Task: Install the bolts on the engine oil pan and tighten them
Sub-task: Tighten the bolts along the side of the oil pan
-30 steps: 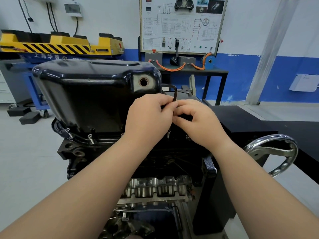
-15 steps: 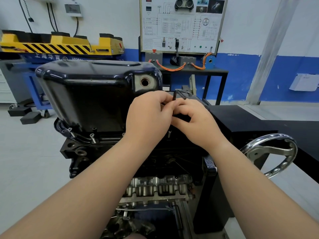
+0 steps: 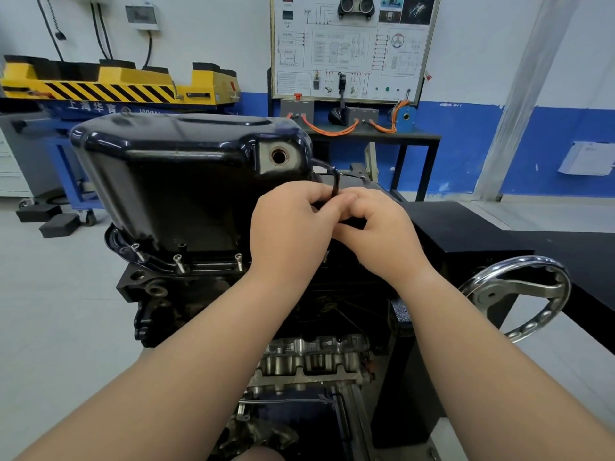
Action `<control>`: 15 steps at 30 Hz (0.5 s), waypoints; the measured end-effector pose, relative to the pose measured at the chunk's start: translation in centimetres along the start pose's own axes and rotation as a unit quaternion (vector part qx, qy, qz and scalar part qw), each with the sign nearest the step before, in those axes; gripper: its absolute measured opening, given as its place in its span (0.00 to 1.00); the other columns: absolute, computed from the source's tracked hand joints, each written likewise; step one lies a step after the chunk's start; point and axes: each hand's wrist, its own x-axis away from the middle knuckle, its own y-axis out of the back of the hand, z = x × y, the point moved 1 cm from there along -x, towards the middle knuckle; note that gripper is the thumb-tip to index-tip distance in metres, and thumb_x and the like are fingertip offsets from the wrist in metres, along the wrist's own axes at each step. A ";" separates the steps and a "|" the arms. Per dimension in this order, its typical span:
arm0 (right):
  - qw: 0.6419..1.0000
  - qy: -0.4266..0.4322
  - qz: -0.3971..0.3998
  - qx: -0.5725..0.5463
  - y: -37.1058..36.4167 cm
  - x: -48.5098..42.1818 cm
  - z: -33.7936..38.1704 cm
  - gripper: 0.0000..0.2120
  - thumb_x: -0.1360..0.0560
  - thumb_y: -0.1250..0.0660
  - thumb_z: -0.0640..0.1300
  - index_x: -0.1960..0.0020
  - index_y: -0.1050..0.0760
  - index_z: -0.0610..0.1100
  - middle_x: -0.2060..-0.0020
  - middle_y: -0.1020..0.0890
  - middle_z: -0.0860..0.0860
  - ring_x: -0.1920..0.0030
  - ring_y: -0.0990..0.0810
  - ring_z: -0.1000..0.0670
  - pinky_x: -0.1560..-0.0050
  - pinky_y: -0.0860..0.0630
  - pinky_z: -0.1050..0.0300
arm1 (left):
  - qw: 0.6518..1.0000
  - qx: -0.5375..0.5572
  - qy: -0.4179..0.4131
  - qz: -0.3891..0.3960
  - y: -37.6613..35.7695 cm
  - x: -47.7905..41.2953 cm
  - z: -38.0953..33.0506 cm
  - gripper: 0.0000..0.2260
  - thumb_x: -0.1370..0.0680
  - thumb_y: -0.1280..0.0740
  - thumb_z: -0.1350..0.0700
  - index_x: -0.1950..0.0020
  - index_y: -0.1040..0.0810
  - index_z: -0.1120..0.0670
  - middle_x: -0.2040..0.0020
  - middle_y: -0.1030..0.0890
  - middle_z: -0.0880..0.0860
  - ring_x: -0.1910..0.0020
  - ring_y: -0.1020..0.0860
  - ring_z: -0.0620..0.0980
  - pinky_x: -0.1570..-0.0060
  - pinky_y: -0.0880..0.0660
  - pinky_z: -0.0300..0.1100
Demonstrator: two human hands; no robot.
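Note:
A glossy black oil pan (image 3: 173, 181) sits upside-down on the engine block (image 3: 186, 294), drain hole (image 3: 279, 157) facing me. Three silver bolts (image 3: 179, 263) stand part-way out of the pan's near flange. Both hands meet at the pan's right corner. My left hand (image 3: 289, 227) and my right hand (image 3: 382, 231) pinch a dark L-shaped hex key (image 3: 335, 184), whose bent end rises above the fingers. Its tip and the bolt under it are hidden by my hands.
A chrome handwheel (image 3: 519, 294) of the engine stand sticks out at the right. A black bench (image 3: 482, 227) lies behind it. A yellow-and-black lift (image 3: 116, 84) and a wiring display board (image 3: 352, 48) stand at the wall. The cylinder head (image 3: 312, 357) shows below my arms.
The hex key's bent arm has swung round between my fingers: it stood upright, dropped low, and now rises again. Both hands stay at the same corner.

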 end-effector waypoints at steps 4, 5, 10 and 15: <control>1.000 -0.002 -0.008 0.001 -0.1 -0.1 0.1 0.09 0.31 0.31 0.43 0.60 0.20 0.36 0.56 0.20 0.56 0.50 0.25 0.54 0.40 0.31 0.51 | 0.997 -0.063 -0.032 0.015 -0.1 -0.1 0.0 0.12 0.23 0.35 0.50 0.64 0.19 0.52 0.70 0.24 0.48 0.67 0.26 0.46 0.67 0.30 0.42; 1.000 0.001 -0.009 0.001 -0.1 -0.1 0.1 0.11 0.31 0.32 0.44 0.60 0.20 0.35 0.57 0.21 0.56 0.50 0.25 0.55 0.40 0.31 0.51 | 0.995 -0.085 -0.041 0.023 0.0 -0.2 -0.1 0.14 0.23 0.36 0.50 0.65 0.20 0.53 0.71 0.25 0.48 0.68 0.27 0.47 0.68 0.32 0.43; 0.999 0.010 0.043 0.006 0.3 -0.3 -0.3 0.09 0.27 0.33 0.41 0.50 0.18 0.41 0.45 0.21 0.52 0.41 0.26 0.49 0.37 0.32 0.48 | 0.985 -0.157 -0.050 0.059 0.5 -0.4 -0.3 0.12 0.22 0.39 0.49 0.62 0.21 0.50 0.67 0.25 0.46 0.66 0.27 0.45 0.69 0.33 0.38; 0.999 -0.013 0.038 0.003 0.4 -0.3 -0.2 0.07 0.27 0.31 0.42 0.51 0.16 0.44 0.48 0.20 0.56 0.42 0.27 0.52 0.37 0.33 0.51 | 0.979 -0.181 -0.063 0.073 0.8 -0.6 -0.4 0.10 0.22 0.39 0.49 0.55 0.19 0.49 0.64 0.23 0.46 0.63 0.26 0.46 0.66 0.31 0.40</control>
